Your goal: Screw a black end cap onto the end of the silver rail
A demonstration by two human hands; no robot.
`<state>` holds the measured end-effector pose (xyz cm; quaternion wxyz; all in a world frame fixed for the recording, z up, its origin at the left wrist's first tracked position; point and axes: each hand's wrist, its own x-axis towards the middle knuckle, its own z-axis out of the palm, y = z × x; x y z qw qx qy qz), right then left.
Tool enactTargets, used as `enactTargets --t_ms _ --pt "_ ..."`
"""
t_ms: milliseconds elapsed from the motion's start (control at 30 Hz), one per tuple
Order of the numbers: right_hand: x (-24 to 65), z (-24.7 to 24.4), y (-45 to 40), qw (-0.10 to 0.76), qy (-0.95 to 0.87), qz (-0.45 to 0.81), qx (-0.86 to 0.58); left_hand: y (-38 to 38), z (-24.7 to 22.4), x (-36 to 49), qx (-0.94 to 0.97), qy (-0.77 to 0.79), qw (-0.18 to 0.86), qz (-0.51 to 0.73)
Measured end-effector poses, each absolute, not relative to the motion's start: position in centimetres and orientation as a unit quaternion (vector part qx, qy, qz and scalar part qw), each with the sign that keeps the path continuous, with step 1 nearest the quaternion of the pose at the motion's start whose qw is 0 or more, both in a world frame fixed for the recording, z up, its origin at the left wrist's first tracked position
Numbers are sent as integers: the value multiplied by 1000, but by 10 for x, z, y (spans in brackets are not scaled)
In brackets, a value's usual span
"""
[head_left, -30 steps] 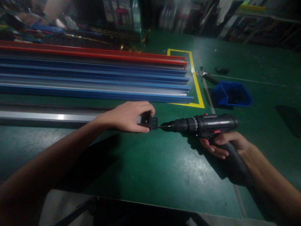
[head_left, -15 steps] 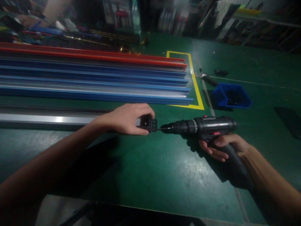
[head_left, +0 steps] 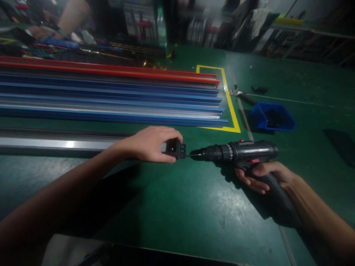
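Pinching the black end cap (head_left: 181, 150), the left hand (head_left: 149, 143) faced the cordless drill (head_left: 251, 150) the right hand (head_left: 274, 171) gripped, inside the tabletop's (head_left: 180, 203) near edge.

Counter (head_left: 194, 207): spreads green and glossy across most of the view, split by a thin seam (head_left: 287, 245) at lower right.
Red-topped stool (head_left: 145, 24): stands blurred beyond the far edge.
Back table (head_left: 327, 35): runs along the upper right, bearing something yellow (head_left: 290, 20).
Light: falls dimly, glaring whitish on the green.
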<state>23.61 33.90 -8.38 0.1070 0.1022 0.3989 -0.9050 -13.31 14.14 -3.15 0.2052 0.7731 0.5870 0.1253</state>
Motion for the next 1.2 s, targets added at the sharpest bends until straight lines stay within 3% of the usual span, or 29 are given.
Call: enactTargets --t_ms 1200 --pt "237 -81 338 95 412 -895 145 146 -38 -137 768 581 202 179"
